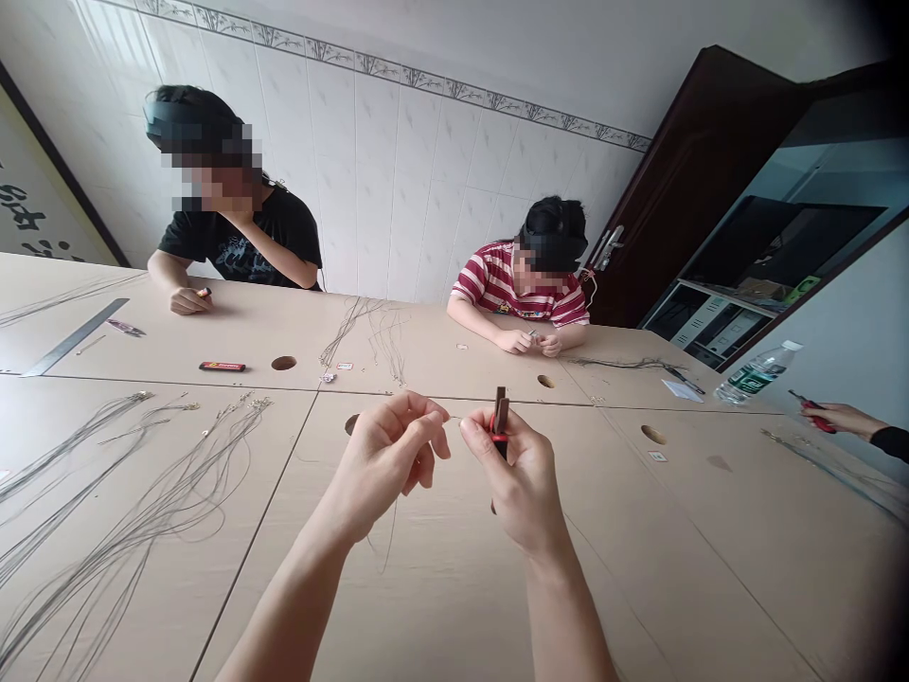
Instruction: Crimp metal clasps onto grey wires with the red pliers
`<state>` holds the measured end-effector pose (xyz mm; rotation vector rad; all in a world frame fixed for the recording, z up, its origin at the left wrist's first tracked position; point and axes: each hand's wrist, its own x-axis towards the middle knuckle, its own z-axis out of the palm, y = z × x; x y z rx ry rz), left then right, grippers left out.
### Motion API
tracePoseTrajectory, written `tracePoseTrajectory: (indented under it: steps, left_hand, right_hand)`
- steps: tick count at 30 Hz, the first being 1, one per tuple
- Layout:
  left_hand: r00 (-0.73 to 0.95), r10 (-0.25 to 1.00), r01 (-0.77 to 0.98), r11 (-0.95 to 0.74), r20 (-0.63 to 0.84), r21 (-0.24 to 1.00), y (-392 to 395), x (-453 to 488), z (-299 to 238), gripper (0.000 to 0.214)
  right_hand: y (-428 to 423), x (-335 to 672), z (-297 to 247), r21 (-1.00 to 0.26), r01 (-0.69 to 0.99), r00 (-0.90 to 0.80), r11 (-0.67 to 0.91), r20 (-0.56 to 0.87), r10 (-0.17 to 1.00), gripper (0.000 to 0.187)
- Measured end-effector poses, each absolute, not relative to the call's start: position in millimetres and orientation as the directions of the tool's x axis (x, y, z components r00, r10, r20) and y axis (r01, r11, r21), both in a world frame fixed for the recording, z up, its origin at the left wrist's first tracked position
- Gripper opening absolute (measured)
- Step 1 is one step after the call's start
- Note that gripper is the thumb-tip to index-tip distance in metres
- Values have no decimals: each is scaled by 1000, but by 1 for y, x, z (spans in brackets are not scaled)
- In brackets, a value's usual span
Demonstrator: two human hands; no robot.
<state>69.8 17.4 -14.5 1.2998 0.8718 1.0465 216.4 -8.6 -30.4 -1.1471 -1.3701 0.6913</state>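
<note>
My left hand point(398, 459) is raised over the middle of the table, its thumb and forefinger pinched on a thin cord point(387, 545) that dangles below. Facing it, my right hand point(522, 474) is closed round small pliers point(501, 417) with red and black handles, their dark jaws pointing up. The right thumb and forefinger also pinch close to the cord's short end, between both hands. Whether a small fitting sits at that end is too fine to make out.
Bundles of thin cords point(142, 530) with small metal ends lie at left. Beyond are a metal ruler point(78, 336), a red-black lighter point(222, 367) and a water bottle point(758, 374). Two people sit opposite; another person's hand point(842, 420) holds a red-handled tool at right. Round holes point(653, 435) pierce the tabletop.
</note>
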Motion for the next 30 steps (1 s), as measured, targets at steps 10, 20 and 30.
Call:
tracePoseTrajectory:
  steps: [10, 20, 30]
  left_hand:
    - [317, 946, -96, -42, 71, 995, 17, 71, -13, 23]
    - [318, 945, -96, -46, 75, 994, 17, 69, -14, 23]
    - [319, 945, -93, -47, 75, 995, 17, 70, -13, 24]
  right_hand:
    - [-9, 216, -28, -911, 239, 116, 335, 370, 922, 26]
    - [-9, 215, -28, -910, 226, 124, 349, 382, 916, 25]
    - [-8, 216, -30, -912, 230, 88, 341, 368, 926, 25]
